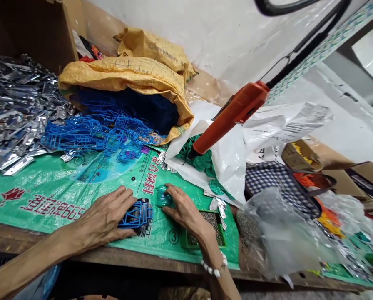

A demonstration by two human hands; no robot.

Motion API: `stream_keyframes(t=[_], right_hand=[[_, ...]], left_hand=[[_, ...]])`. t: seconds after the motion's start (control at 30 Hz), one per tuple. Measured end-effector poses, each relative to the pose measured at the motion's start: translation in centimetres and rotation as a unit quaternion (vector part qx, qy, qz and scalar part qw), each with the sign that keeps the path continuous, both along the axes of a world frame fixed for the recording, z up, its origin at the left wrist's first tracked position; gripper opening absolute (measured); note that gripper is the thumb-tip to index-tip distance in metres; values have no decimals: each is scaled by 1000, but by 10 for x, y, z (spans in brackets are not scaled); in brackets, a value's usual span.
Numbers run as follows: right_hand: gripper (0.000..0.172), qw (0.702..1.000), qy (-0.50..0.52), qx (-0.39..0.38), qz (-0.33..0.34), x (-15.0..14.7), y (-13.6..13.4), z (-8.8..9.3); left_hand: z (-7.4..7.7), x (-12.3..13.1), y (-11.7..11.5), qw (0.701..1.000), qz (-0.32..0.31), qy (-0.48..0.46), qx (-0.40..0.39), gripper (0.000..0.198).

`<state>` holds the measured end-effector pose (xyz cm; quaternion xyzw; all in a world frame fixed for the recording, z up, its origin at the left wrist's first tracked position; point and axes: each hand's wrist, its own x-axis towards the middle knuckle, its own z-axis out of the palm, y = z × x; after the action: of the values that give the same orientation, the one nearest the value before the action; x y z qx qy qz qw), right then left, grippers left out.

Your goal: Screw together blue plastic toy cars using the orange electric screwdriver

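Observation:
My left hand (107, 214) is closed around the side of a small blue lattice frame with black parts under it, like a toy car body (139, 214), lying on the green sheet (105, 177). To the right, my right hand (185, 208) has its thumb and fingers around a translucent green plastic piece (163, 197), just above or on the sheet; its exact kind is unclear. Below my right wrist sits a green tray (225, 239) of small metal screws (210, 216), partly hidden by the forearm. An orange electric screwdriver (232, 118) hangs tip down beyond my right hand.
A yellow woven sack (120, 73) spills blue lattice frames (80, 131) at the back. Silvery strips (21, 104) are heaped at the left. A white bag (232, 166) holds green pieces (202, 164). Clear plastic bags (286, 233) and cardboard boxes (342, 183) stand at the right.

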<state>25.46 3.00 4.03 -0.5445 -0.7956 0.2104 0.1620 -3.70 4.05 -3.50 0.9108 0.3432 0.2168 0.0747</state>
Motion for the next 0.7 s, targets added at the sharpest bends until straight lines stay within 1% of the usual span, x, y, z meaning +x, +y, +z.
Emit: stream_keyframes(t=[0.07,0.13,0.2,0.27,0.37,0.47,0.6,0.63,0.7], right_hand=[[46,1000,-8,7,5,0,3,-4],[45,1000,-11,18,6,3,1,-3],[47,999,-10,30,1,6,-6,4],[52,999,0,42,-1,5,-17,16],[61,997,40,57,33,-5,-31,27],[62,993,73,54,78,-19,-34,21],[61,993,79,26,89,-25,-30,9],[62,992,78,23,93,-24,-30,8],[64,992,76,23,100,-22,-31,7]], left_hand=[[-3,-1,-1,1000,1,-3,-1,70],[-1,-1,-1,1000,-7,2,-11,71],[6,2,-1,1000,-14,5,-20,66],[12,5,-2,1000,-21,3,-17,62],[17,10,-4,1000,-28,-6,4,66],[21,14,-5,1000,-22,-9,-4,65],[25,16,-5,999,-34,6,-37,59],[24,15,-5,998,-34,9,-43,62],[18,12,-6,998,-28,10,-50,75]])
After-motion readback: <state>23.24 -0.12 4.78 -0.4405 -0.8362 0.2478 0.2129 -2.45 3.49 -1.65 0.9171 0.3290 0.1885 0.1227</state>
